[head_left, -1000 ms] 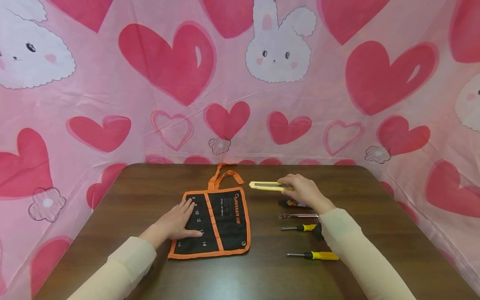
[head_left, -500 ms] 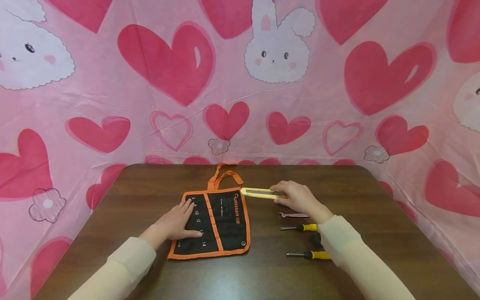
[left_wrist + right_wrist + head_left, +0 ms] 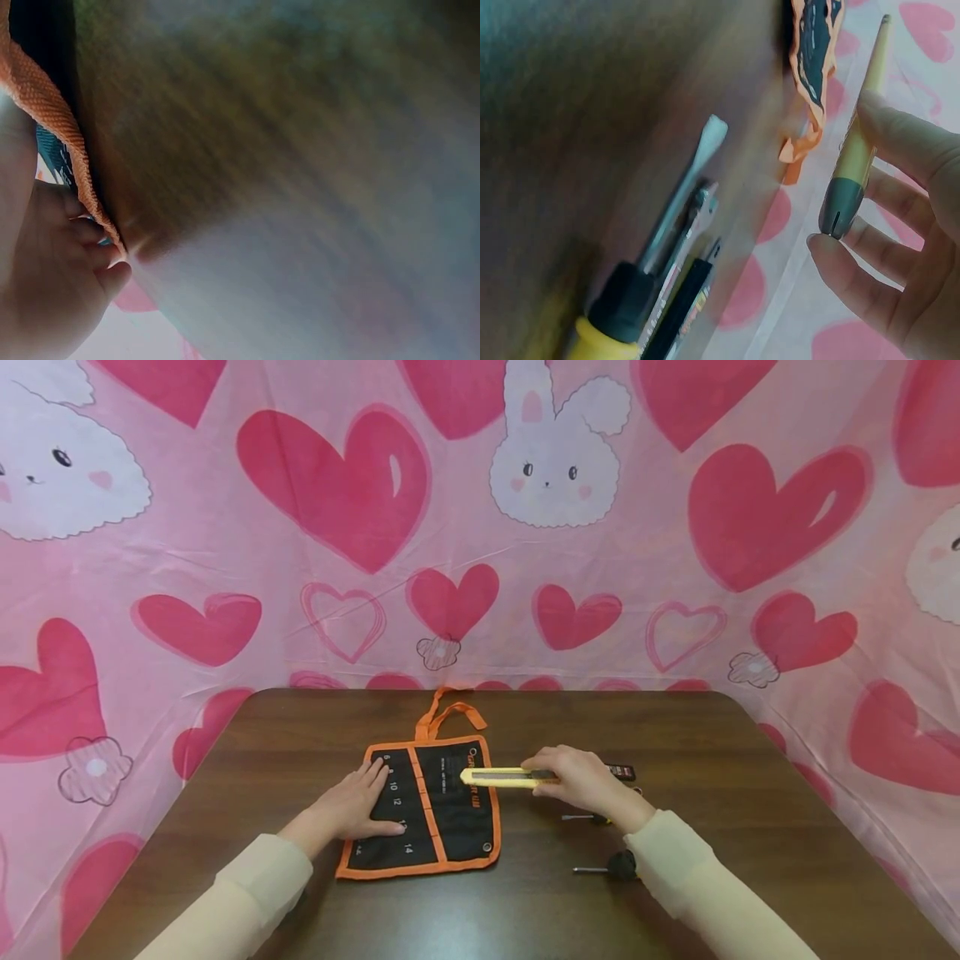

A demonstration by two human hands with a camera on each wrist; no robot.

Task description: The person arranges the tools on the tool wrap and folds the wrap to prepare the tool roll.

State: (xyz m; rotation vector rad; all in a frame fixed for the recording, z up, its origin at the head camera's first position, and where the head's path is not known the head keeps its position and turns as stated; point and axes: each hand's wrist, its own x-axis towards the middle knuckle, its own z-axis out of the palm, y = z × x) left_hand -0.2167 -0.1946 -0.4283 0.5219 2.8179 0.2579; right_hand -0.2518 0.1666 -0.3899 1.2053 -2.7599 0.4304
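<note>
My left hand (image 3: 352, 802) lies spread on the left part of a black tool pouch (image 3: 457, 827) with orange edging and printed size numbers. In the left wrist view, the fingers (image 3: 52, 247) rest by the pouch's orange edge (image 3: 64, 124). Between thumb and fingers, my right hand (image 3: 581, 779) pinches a yellow utility knife (image 3: 495, 777) by its dark end. The knife's front end points left, over the right part of the pouch. In the right wrist view, the knife (image 3: 855, 157) is held clear of the table; no blade shows.
Under and beside the right forearm lie a black-handled tool (image 3: 621, 772) and two screwdrivers (image 3: 591, 870), partly hidden. A wrench (image 3: 694, 214) lies among them in the right wrist view. The pouch's orange tie (image 3: 457, 708) reaches toward the table's far edge, before a pink heart-print cloth (image 3: 465, 527).
My right hand has carried the utility knife left and nearer to me, from behind the tools to over the pouch. The left hand and the pouch have stayed in place.
</note>
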